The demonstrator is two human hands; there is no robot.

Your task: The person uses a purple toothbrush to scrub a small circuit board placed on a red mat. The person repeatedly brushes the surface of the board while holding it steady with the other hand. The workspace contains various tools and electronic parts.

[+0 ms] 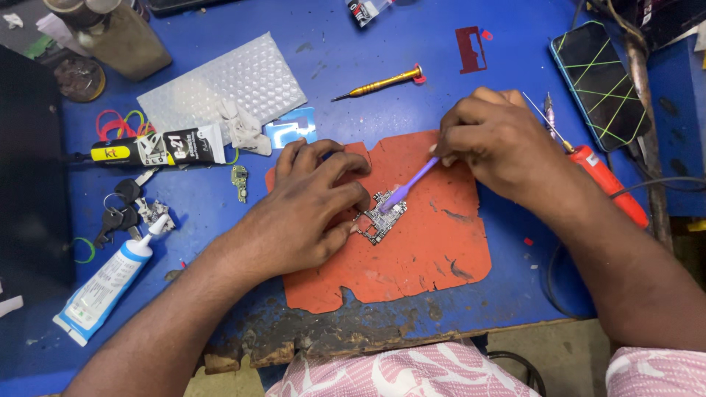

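A small circuit board point(381, 217) lies on a worn orange mat point(426, 250) in the middle of the blue table. My left hand point(309, 209) rests on the mat and pins the board's left edge with its fingertips. My right hand point(493, 140) grips a thin purple brush point(409, 184), whose tip touches the top of the board.
A gold screwdriver point(382, 81), a sheet of bubble wrap point(228, 84) and a black-and-yellow glue tube point(158, 149) lie at the back. A white tube point(107, 283) and keys point(121, 209) sit left. A phone point(599, 81) and a red soldering tool point(607, 184) sit right.
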